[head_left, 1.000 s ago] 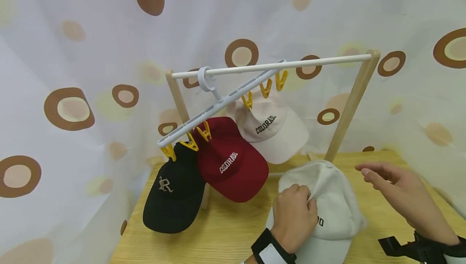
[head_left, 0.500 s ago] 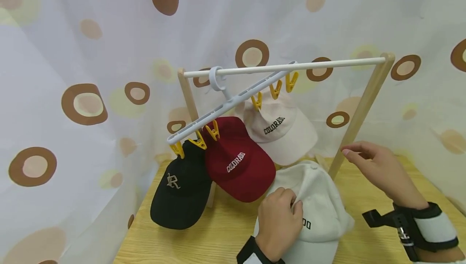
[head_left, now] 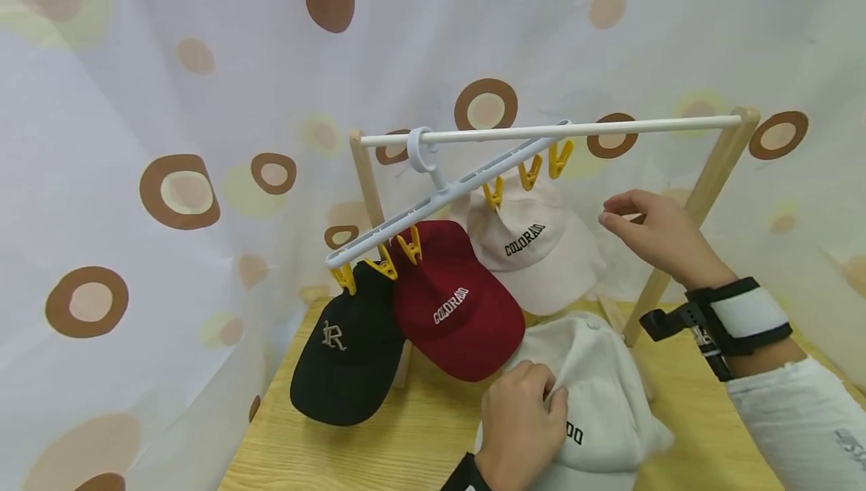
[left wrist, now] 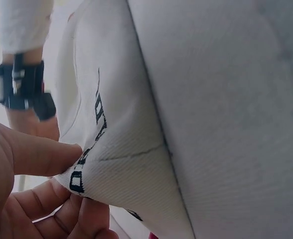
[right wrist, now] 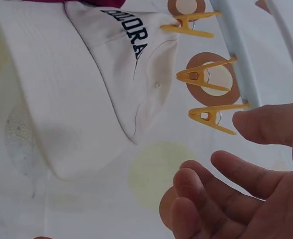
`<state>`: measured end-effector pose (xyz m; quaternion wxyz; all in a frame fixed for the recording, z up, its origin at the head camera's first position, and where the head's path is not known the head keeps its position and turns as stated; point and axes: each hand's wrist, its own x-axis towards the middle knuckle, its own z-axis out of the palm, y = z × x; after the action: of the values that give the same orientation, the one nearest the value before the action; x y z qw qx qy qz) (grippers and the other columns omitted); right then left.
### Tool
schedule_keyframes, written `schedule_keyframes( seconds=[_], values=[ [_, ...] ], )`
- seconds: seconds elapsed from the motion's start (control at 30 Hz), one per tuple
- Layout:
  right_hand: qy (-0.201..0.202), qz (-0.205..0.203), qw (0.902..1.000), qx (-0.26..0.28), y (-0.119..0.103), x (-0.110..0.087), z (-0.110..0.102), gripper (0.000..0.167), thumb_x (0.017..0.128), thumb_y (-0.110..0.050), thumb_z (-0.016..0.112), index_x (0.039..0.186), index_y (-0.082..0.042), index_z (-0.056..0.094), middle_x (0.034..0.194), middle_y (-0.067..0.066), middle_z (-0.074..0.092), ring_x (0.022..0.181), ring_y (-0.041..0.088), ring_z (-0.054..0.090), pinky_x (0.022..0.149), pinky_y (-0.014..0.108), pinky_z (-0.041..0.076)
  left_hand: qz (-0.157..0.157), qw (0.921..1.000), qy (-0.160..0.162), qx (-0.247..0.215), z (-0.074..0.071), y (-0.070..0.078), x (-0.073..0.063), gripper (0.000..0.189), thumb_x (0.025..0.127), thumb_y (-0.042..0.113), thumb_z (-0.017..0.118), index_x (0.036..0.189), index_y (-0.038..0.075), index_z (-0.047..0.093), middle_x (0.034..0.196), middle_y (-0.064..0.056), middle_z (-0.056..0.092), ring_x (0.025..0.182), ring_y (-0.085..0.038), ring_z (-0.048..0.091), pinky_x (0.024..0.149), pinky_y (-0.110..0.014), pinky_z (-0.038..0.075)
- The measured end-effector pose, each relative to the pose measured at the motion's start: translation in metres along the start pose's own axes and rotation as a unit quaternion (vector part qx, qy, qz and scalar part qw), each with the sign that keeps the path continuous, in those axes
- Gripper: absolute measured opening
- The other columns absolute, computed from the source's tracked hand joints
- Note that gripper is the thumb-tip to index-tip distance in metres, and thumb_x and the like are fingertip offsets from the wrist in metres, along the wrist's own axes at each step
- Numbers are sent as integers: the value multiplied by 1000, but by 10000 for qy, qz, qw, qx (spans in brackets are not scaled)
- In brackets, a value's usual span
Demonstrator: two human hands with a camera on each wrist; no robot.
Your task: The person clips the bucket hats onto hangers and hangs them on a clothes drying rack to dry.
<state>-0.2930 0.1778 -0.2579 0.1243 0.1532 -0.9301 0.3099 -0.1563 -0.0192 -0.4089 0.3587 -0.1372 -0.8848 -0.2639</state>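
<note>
In the head view my left hand (head_left: 524,423) pinches the front of an off-white cap (head_left: 602,401) low over the table. The left wrist view shows thumb and fingers on a fold of its lettered cloth (left wrist: 131,144). My right hand (head_left: 652,235) is raised to the right of a hanging cream cap (head_left: 534,239), holding nothing. Seen from the right wrist, its thumb (right wrist: 266,124) and fingers are apart, near the lowest yellow clip (right wrist: 211,117) on the pale blue hanger (head_left: 440,196). That clip and the one beside it grip nothing.
A black cap (head_left: 348,356) and a dark red cap (head_left: 460,310) hang by yellow clips from the hanger's near half. The hanger hooks over a white rod (head_left: 649,125) on a wooden stand (head_left: 717,168). Behind is a spotted curtain (head_left: 237,85); below, a wooden table (head_left: 284,453).
My right hand has risen and moved left, from above the table toward the hanger's far end. The left hand keeps its pinch on the off-white cap. The head view has shifted left.
</note>
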Motion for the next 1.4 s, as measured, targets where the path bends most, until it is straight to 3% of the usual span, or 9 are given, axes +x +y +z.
schedule_keyframes(
  seconds=[0.2, 0.4, 0.6, 0.93, 1.17, 1.23, 1.3, 1.4],
  values=[
    [-15, 289, 9996, 65, -7, 34, 6, 57, 101, -40, 48, 136, 4, 49, 134, 30, 55, 117, 47, 56, 75, 44, 55, 86, 9999, 138, 36, 1, -5, -4, 31, 69, 18, 79, 59, 21, 49, 58, 12, 44, 51, 2, 36, 50, -11, 21],
    [239, 334, 9984, 388, -15, 54, 15, 59, 101, -37, 46, 141, 5, 44, 139, 30, 51, 123, 46, 50, 92, 59, 47, 174, 9998, 79, 106, -4, -10, -7, 34, 69, 19, 80, 59, 21, 47, 58, 13, 42, 50, 2, 35, 50, -11, 21],
    [533, 346, 9961, 605, -24, 72, 21, 60, 100, -35, 49, 145, 4, 39, 139, 30, 53, 122, 47, 52, 90, 58, 47, 346, 9990, 95, 248, -15, -16, -13, 31, 68, 18, 80, 60, 21, 50, 57, 13, 41, 51, 3, 33, 50, -10, 21],
    [753, 145, 9954, 581, -28, 88, 26, 54, 98, -31, 52, 137, 7, 48, 129, 33, 58, 120, 48, 54, 89, 58, 45, 351, 9984, 13, 441, -35, -22, -29, 33, 64, 21, 82, 57, 24, 50, 56, 16, 43, 52, 7, 23, 51, -6, 18],
    [920, 163, 9941, 545, -29, 90, 29, 52, 97, -33, 56, 133, 4, 53, 123, 32, 61, 116, 44, 55, 78, 41, 41, 231, 9988, 165, 399, -62, -26, -38, 30, 63, 24, 80, 57, 26, 50, 56, 16, 35, 54, 9, 20, 50, -4, 16],
    [980, 176, 9937, 514, -29, 91, 29, 53, 97, -36, 58, 133, 3, 54, 121, 31, 62, 109, 36, 60, 72, 33, 42, 246, 9992, 127, 298, -70, -27, -39, 30, 64, 23, 80, 58, 26, 51, 56, 16, 37, 54, 10, 20, 51, -3, 17],
    [1000, 189, 9936, 487, -30, 92, 29, 54, 96, -37, 60, 132, 2, 55, 120, 31, 63, 91, 19, 65, 66, 24, 43, 260, 9993, 43, 261, -78, -28, -41, 29, 67, 23, 80, 59, 26, 52, 57, 17, 38, 54, 11, 21, 51, -2, 18],
    [990, 184, 9939, 451, -30, 93, 29, 56, 95, -40, 61, 132, 2, 55, 118, 31, 64, 66, -6, 54, 57, 14, 42, 328, 9990, 11, 302, -89, -31, -44, 29, 68, 23, 81, 61, 26, 53, 59, 17, 42, 55, 12, 22, 51, -1, 18]
  ],
)
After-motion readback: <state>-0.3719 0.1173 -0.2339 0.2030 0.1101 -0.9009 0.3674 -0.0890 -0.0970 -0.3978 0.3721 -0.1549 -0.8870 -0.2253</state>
